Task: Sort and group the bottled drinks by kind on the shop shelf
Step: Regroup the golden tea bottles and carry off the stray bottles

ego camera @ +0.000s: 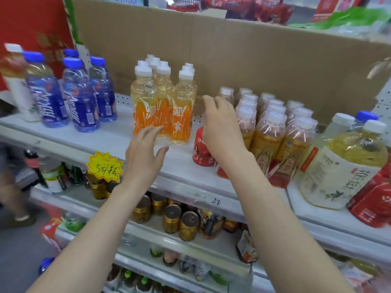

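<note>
Orange-labelled clear plastic bottles with white caps (163,106) stand grouped on the white metal shelf (101,142). Left hand (143,151), open and empty, hovers just before them. Right hand (220,125), fingers loosely spread, holds nothing, above a red-labelled bottle (201,151).

The scene is brightly and evenly lit from overhead, with soft, faint shadows under the bottles on the white shelf (101,140). Small highlights glint on the clear orange-labelled bottles (160,106) and on the plastic wrap of the red-and-gold bottles (273,132). The centre is fairly sharp, though slightly soft overall. Toward the left edge the blue-capped bottles (69,92) smear with motion blur, and the figure on the floor at lower left is streaked. The wide lens bows the shelf lines and stretches the large tea bottle (342,166) at the right edge. The top-right corner is washed out and hazy.
</note>
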